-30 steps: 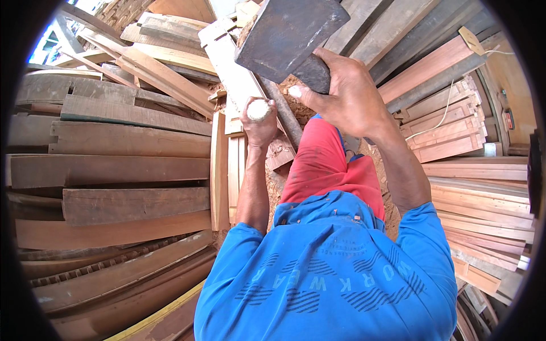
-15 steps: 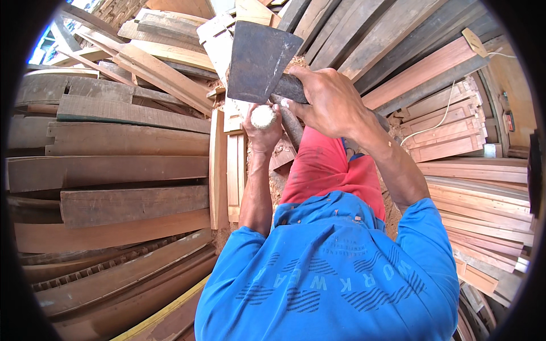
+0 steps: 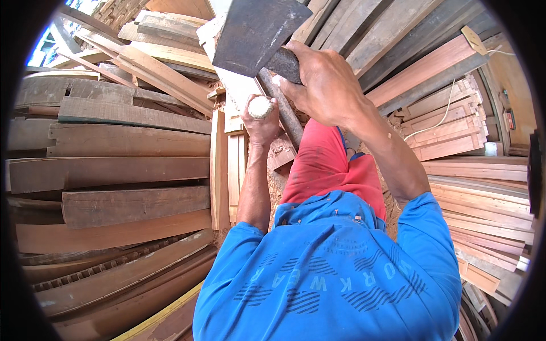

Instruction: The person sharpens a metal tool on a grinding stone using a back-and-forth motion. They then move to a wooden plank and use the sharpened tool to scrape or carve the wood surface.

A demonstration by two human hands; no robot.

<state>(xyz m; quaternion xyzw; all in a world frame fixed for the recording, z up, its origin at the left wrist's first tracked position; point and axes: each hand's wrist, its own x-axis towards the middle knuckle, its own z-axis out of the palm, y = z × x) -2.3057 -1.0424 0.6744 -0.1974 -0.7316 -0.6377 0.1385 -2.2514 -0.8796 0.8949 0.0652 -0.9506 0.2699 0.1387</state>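
The right hand [image 3: 329, 85] grips a broad-bladed axe [image 3: 259, 34]. The left hand [image 3: 264, 129] clasps a pale, round-ended piece [image 3: 261, 107] beside stacked planks [image 3: 131, 139].

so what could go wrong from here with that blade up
A stray swing of the dark broad-bladed tool in the right hand might cut the bare left hand, gripping the pale round-ended piece close by in view.

A miss could also catch the leg in red trousers, since the knee sits near both hands.
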